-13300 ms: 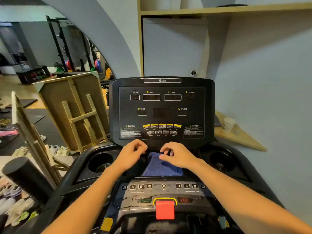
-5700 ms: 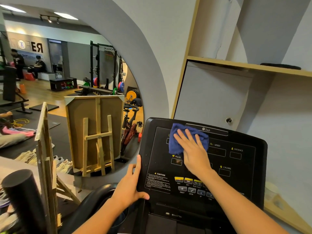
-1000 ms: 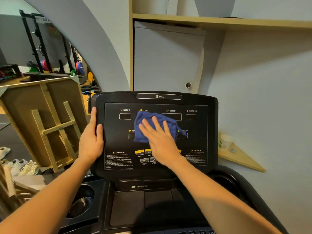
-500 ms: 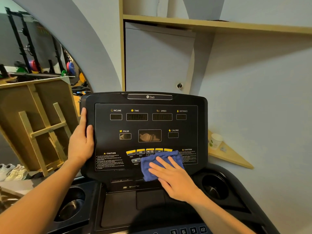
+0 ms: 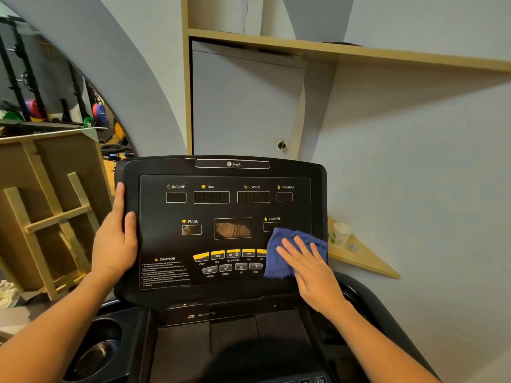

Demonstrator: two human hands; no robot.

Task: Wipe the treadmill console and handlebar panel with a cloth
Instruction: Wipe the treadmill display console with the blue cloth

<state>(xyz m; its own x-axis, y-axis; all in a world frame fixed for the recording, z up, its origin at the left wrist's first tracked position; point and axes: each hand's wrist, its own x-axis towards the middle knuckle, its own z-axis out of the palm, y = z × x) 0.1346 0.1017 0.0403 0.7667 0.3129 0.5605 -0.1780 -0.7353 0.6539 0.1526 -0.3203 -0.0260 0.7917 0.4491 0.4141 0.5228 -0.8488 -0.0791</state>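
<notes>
From the head camera, the upright black console (image 5: 221, 222) fills the middle of the view, its face tilted back toward the person, with the lower handlebar panel (image 5: 232, 338) nearer and mostly in shadow below it. The left hand (image 5: 114, 241) grips the console's left edge, thumb lying on the front bezel and the fingers wrapped behind out of sight; this looks like a brace, so the panel does not rock while the other hand rubs. The right hand (image 5: 309, 265) lies flat with straight, slightly spread fingers, pressing the blue cloth (image 5: 287, 252) against the lower right part of the face, just under the CALORIE label and over the right end of the yellow button row (image 5: 229, 254). It pinches nothing; the palm alone carries the cloth, which suits broad strokes. The cloth is bunched, with one fold reaching the console's right rim. Farther right, a paper cup (image 5: 341, 233) stands on a wooden corner shelf (image 5: 362, 258), well apart from the cloth. The handlebar panel appears not yet reached.
</notes>
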